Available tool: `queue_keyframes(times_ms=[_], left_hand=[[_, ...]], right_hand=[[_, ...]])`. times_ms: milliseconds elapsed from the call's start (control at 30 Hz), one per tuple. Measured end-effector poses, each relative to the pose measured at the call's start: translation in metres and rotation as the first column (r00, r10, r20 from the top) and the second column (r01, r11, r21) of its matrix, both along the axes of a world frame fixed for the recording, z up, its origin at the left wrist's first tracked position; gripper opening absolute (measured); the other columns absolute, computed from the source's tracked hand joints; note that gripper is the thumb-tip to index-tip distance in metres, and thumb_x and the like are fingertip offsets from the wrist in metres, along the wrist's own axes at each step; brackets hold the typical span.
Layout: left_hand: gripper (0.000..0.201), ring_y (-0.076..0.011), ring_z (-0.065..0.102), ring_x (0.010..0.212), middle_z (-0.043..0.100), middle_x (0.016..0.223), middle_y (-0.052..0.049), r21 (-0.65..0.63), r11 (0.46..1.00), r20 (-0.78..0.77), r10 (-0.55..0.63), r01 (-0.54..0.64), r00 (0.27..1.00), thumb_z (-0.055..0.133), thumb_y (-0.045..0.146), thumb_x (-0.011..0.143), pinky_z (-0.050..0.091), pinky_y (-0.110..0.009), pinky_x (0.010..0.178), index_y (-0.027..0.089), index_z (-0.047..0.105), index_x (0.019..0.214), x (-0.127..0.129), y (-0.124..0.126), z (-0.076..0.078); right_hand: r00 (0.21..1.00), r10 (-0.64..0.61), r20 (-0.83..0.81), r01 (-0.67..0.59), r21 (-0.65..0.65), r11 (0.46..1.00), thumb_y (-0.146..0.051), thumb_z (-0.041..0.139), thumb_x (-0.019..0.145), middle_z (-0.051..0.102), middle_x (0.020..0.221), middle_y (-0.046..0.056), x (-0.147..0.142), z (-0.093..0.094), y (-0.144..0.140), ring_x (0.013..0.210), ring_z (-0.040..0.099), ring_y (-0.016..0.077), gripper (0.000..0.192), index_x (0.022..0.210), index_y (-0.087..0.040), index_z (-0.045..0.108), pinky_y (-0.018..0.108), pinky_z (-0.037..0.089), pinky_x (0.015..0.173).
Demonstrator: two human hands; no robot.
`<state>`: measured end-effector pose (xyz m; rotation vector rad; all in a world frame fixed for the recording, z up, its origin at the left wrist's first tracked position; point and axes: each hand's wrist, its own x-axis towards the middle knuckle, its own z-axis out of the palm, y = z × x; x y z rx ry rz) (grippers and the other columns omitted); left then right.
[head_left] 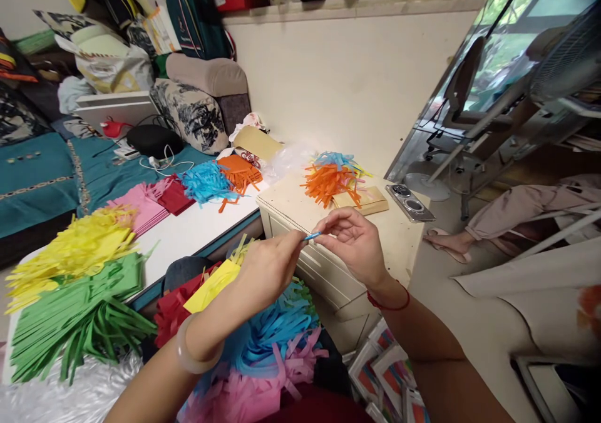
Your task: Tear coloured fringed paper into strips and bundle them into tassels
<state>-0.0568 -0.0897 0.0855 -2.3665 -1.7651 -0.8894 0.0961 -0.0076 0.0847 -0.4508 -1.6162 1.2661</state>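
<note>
White table point(176, 241) across left of frame, cream cabinet point(282, 199) at centre; green fringed paper point(79, 313) at lower left with yellow fringed paper point(77, 254) just above it on the table, blue fringed paper point(277, 323) and pink fringed paper point(248, 392) heaped at bottom centre. Left hand point(270, 263), pale bangle point(190, 348) at wrist, and right hand point(357, 244), red cord point(389, 304) at wrist, meet mid-frame before the cabinet, orange fringed paper point(323, 182) and a phone point(410, 203) on its top. Smallest: blue strip point(312, 236), frame centre, one end pinched in each hand's fingertips.
</note>
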Motion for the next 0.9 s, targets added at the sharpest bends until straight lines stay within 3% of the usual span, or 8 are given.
queue_keyframes(times_ms=[233, 300, 400, 500, 600, 767, 833, 900], left_hand=[[0.024, -0.0148, 0.055, 0.053, 0.057, 0.063, -0.001, -0.013, 1.0, 0.012, 0.013, -0.013, 1.0, 0.027, 0.026, 0.096, 0.034, -0.023, 0.05, 0.019, 0.046, 0.085, 0.0, 0.006, -0.005], [0.022, -0.0158, 0.057, 0.057, 0.059, 0.067, -0.001, -0.015, 1.0, -0.002, 0.001, -0.001, 1.0, 0.029, 0.028, 0.097, 0.036, -0.024, 0.052, 0.018, 0.048, 0.092, -0.001, 0.007, -0.005], [0.025, -0.0164, 0.06, 0.068, 0.064, 0.082, -0.005, 0.008, 1.0, -0.002, -0.008, 0.008, 1.0, 0.036, 0.035, 0.096, 0.04, -0.024, 0.058, 0.017, 0.047, 0.109, -0.007, 0.01, 0.0], [0.029, -0.0141, 0.057, 0.063, 0.062, 0.075, -0.003, 0.056, 0.996, -0.014, 0.066, -0.066, 0.998, 0.034, 0.037, 0.096, 0.037, -0.022, 0.056, 0.017, 0.054, 0.095, -0.018, 0.015, 0.01], [0.033, -0.0112, 0.05, 0.055, 0.057, 0.063, -0.001, 0.102, 0.99, 0.005, 0.096, -0.097, 0.995, 0.035, 0.033, 0.096, 0.032, -0.021, 0.054, 0.017, 0.056, 0.078, -0.033, 0.017, 0.02], [0.033, -0.0094, 0.046, 0.052, 0.055, 0.057, 0.0, 0.105, 0.979, 0.115, 0.165, -0.177, 0.979, 0.043, 0.033, 0.092, 0.031, -0.021, 0.053, 0.014, 0.06, 0.07, -0.057, 0.019, 0.028], [0.032, -0.0117, 0.054, 0.06, 0.063, 0.068, -0.002, 0.045, 0.975, 0.136, 0.21, -0.217, 0.968, 0.045, 0.038, 0.091, 0.036, -0.022, 0.057, 0.014, 0.064, 0.082, -0.069, 0.019, 0.026], [0.037, -0.0165, 0.061, 0.08, 0.068, 0.094, -0.007, 0.014, 0.965, 0.147, 0.257, -0.261, 0.955, 0.046, 0.043, 0.091, 0.043, -0.025, 0.069, 0.014, 0.061, 0.107, -0.083, 0.013, 0.019]], right_hand=[[0.995, -0.031, 0.092, 0.007, 0.251, 0.968, -0.025, 0.076, 0.072, 0.069, 0.08, 0.003, 0.005, -0.003, 0.012, 0.075, 0.064, 0.0145, 0.012, 0.08, -0.02, 0.069, 0.028, 0.053, 0.07], [0.987, -0.045, 0.156, -0.007, 0.316, 0.949, -0.024, 0.071, 0.077, 0.07, 0.078, 0.003, 0.005, 0.002, 0.015, 0.074, 0.064, 0.0155, 0.005, 0.076, -0.02, 0.07, 0.03, 0.053, 0.07], [0.972, -0.117, 0.206, 0.009, 0.46, 0.888, -0.02, 0.067, 0.08, 0.069, 0.075, 0.003, -0.002, 0.014, 0.018, 0.07, 0.062, 0.0145, 0.005, 0.075, -0.019, 0.069, 0.029, 0.051, 0.066], [0.959, -0.154, 0.238, -0.007, 0.563, 0.827, -0.018, 0.064, 0.08, 0.068, 0.073, 0.002, -0.015, 0.029, 0.023, 0.069, 0.061, 0.0138, 0.006, 0.074, -0.019, 0.067, 0.028, 0.049, 0.064], [0.958, -0.136, 0.251, -0.008, 0.498, 0.867, -0.021, 0.064, 0.08, 0.067, 0.074, 0.001, -0.028, 0.042, 0.034, 0.068, 0.06, 0.0133, 0.006, 0.075, -0.018, 0.066, 0.026, 0.05, 0.063], [0.968, -0.053, 0.245, -0.033, 0.335, 0.942, -0.024, 0.068, 0.077, 0.066, 0.073, 0.0, -0.051, 0.051, 0.064, 0.066, 0.061, 0.0109, 0.009, 0.077, -0.016, 0.065, 0.023, 0.051, 0.061], [0.961, -0.039, 0.273, -0.04, 0.278, 0.96, -0.022, 0.068, 0.078, 0.064, 0.068, -0.001, -0.059, 0.054, 0.086, 0.061, 0.06, 0.0083, 0.008, 0.077, -0.015, 0.064, 0.021, 0.05, 0.059], [0.959, -0.075, 0.272, 0.019, 0.201, 0.979, -0.019, 0.063, 0.081, 0.064, 0.065, -0.001, -0.061, 0.058, 0.119, 0.057, 0.06, 0.0055, 0.007, 0.079, -0.013, 0.061, 0.019, 0.047, 0.057]])
